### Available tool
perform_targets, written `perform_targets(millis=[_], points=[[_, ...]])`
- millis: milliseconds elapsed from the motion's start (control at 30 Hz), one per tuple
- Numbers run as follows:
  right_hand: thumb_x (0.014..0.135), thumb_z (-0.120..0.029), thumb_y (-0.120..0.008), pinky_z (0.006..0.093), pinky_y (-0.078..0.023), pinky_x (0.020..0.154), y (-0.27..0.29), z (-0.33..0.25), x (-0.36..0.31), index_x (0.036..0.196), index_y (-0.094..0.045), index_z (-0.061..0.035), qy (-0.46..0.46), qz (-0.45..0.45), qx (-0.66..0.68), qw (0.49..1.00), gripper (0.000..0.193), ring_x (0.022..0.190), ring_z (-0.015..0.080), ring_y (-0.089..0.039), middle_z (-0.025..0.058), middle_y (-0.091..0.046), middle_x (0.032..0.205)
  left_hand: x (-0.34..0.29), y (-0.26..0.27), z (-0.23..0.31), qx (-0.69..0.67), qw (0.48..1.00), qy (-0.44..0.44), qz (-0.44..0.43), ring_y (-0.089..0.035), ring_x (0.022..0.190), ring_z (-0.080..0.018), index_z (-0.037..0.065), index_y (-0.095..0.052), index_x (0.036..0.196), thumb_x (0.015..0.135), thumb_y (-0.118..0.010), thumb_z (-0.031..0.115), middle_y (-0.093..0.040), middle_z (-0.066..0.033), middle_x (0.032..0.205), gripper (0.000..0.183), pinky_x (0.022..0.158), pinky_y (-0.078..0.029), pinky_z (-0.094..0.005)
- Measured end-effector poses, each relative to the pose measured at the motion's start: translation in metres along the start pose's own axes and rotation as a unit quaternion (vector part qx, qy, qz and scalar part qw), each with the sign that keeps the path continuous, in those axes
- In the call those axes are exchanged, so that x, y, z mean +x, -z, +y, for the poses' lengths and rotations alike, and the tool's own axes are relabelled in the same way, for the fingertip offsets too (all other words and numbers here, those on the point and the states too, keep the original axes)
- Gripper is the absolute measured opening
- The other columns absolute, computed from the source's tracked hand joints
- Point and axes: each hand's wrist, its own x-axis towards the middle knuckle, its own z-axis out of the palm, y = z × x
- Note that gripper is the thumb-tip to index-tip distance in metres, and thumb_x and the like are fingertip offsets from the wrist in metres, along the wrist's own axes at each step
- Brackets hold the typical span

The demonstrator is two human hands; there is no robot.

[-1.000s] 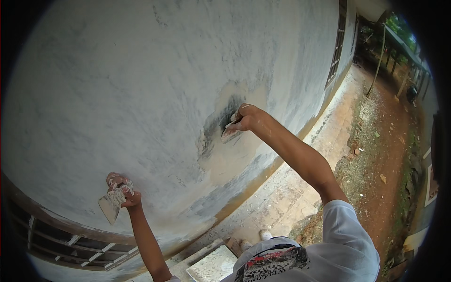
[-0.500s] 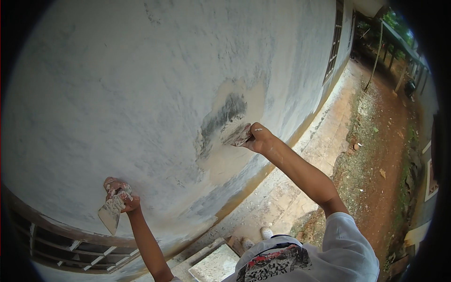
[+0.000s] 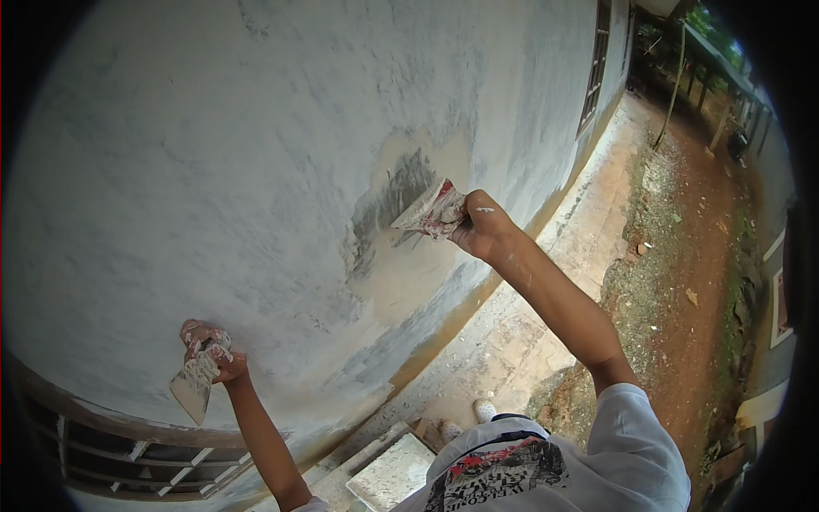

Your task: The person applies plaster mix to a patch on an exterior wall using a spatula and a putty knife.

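Observation:
My right hand is closed on the handle of a putty knife. That knife's wide blade, smeared with filler and showing some red, lies at a dark grey bare patch on the wall. Pale wet filler surrounds the patch. Lower left, close to the wall, my left hand grips a second putty knife, its blade coated with filler and pointing down. White filler is caked on the left fingers.
The whitish wall carries grey streaks. A barred window is low on the left, another far right. Below are a pale flat board, a concrete ledge and a reddish dirt path.
My right hand and its putty knife have moved up the patch, and the blade has tilted so its red part shows. My left hand keeps its hold, nearly still.

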Motion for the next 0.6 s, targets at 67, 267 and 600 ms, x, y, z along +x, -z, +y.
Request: perform_targets(millis=[67,267,600], points=[[0.09,-0.004,-0.026,0.0571,-0.051,0.098,0.012,0.018,0.019,0.127,-0.04,0.0139,-0.032,0.016,0.019,0.999,0.043,0.117,0.0401,-0.055,0.0275,-0.051,0.126,0.014,-0.014,0.016,-0.021,1.0,0.0,0.013,-0.058,0.076,-0.0242,-0.003,-0.048,0.105,0.099,-0.046,0.019,-0.06,-0.0135,0.09,0.023,0.07,-0.052,-0.0386],[0.095,-0.006,-0.034,0.0677,-0.041,0.103,-0.041,0.007,0.104,0.104,-0.049,0.0015,-0.132,0.159,-0.012,0.978,0.02,0.102,0.0361,-0.057,0.0181,-0.053,0.103,-0.004,-0.01,0.009,-0.004,0.999,-0.005,0.035,-0.052,0.069,-0.0274,-0.006,-0.042,0.108,0.095,-0.043,0.015,-0.056,-0.0156,0.082,0.025,0.066,-0.048,-0.0442],[0.085,0.002,-0.027,0.0688,-0.042,0.102,-0.012,0.001,0.016,0.12,-0.039,0.0129,-0.045,0.023,0.056,0.997,0.039,0.122,0.0431,-0.049,0.027,-0.048,0.125,0.017,-0.01,0.014,-0.051,0.998,-0.034,0.018,-0.056,0.074,-0.0252,-0.002,-0.045,0.105,0.098,-0.048,0.018,-0.058,-0.0158,0.088,0.022,0.064,-0.05,-0.0366]])
